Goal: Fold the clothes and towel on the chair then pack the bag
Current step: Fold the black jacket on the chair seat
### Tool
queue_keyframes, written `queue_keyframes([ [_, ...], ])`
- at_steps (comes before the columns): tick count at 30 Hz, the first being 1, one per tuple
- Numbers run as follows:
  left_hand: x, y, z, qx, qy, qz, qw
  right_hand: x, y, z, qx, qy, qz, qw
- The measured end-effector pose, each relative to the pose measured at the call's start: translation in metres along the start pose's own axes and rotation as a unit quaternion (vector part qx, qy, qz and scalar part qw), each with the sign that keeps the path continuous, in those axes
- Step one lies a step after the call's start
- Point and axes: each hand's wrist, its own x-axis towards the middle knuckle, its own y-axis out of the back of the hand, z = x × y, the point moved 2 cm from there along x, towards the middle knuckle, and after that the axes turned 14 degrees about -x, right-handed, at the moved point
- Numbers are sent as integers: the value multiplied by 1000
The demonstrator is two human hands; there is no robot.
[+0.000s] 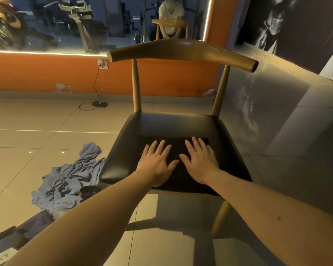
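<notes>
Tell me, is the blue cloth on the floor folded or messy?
Messy, not folded. The blue cloth lies in a wrinkled heap on the floor tiles, left of the chair.

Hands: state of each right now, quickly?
Left hand: open, fingers straight, flat on the dark cloth on the chair seat.
Right hand: open, flat on the same cloth.

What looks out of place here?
Light blue garment lies crumpled on the floor left of the chair, not folded. Left hand and right hand lie flat on a dark folded cloth on it. Orange wall paint is chipped.
</notes>
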Motion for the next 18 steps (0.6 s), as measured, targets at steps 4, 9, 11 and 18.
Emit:
queue_keyframes([
  [4,-2,-13,-10,49,-4,16,999,-3,-14,2,-28,-5,12,1000],
  [9,-1,-4,-6,33,8,-15,999,-2,-7,3,-12,-6,-24,1000],
  [11,-4,5,-8,-15,28,-2,999,0,4,6,60,-20,-46,997],
  [18,-22,41,-17,-95,267,132,950,-2,51,32,293,-332,-113,889],
])
